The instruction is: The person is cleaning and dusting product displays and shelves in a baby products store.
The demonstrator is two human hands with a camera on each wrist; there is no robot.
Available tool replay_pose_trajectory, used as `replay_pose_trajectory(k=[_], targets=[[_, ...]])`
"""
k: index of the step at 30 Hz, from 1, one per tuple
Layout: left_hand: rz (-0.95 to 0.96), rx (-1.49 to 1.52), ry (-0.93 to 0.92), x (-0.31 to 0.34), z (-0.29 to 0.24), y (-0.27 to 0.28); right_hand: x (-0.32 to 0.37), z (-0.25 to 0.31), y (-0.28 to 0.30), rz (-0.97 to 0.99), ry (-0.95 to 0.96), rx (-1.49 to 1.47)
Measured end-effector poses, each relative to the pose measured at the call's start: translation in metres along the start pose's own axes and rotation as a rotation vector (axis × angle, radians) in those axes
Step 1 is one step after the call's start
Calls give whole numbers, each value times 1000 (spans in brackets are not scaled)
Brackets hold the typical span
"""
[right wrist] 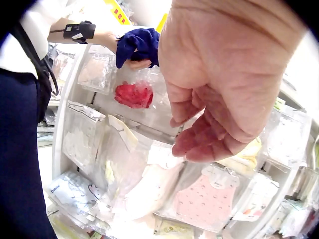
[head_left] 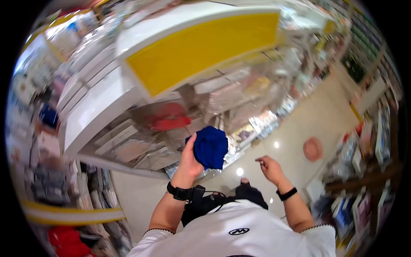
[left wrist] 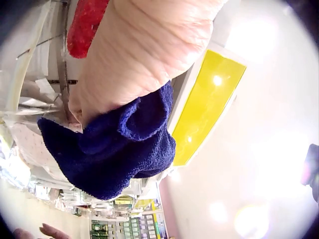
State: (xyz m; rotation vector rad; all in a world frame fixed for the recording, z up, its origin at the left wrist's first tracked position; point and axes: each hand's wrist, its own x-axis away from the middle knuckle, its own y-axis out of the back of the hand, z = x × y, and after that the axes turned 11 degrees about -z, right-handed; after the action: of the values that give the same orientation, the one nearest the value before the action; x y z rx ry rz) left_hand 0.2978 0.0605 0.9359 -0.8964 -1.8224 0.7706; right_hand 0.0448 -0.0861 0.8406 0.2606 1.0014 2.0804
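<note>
A dark blue terry cloth (head_left: 210,147) is bunched up in the left hand (head_left: 188,162), whose thumb lies along its near side. In the left wrist view the cloth (left wrist: 114,154) hangs in folds from the left hand (left wrist: 142,50), its fingers mostly hidden by the fabric. The right wrist view shows fingers (right wrist: 140,63) under the cloth (right wrist: 139,44). The right hand (head_left: 272,169) hangs in the air to the right of the cloth, apart from it; up close the right hand (right wrist: 224,79) has loosely bent fingers with nothing in them.
A white shelf unit with a yellow panel (head_left: 205,49) holds packaged goods and a red item (head_left: 171,116). On the shiny floor (head_left: 282,160) stands a pink round basin (head_left: 313,149). Goods racks line the right side, and more stacked packages (head_left: 47,186) stand at the left.
</note>
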Motion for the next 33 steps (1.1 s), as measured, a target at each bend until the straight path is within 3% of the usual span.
replay_pose_trajectory(k=[7,10,12,16,26,31,33], targets=[[169,-152,326,-70,43,-31,13,-27,32,-187,-289,-195],[154,-221,437,-105,76,-50,6,-48,37,-166,-531,-675],[166,-295,495,-133,109,-77,-2,-55,70,-145,-644,-957],[112,-502,614,-196,179,-110,-15,-104,96,-159,-659,-1465],[103,-717,772,-313,339,-192,-10,-232,182,-592,-929,-1420],[178,-1058,773,-354,392,-236,3,-309,222,-857,-936,-1500],[320,-1119,824,-392,415,-236,5,-334,236,-966,-985,-1492]])
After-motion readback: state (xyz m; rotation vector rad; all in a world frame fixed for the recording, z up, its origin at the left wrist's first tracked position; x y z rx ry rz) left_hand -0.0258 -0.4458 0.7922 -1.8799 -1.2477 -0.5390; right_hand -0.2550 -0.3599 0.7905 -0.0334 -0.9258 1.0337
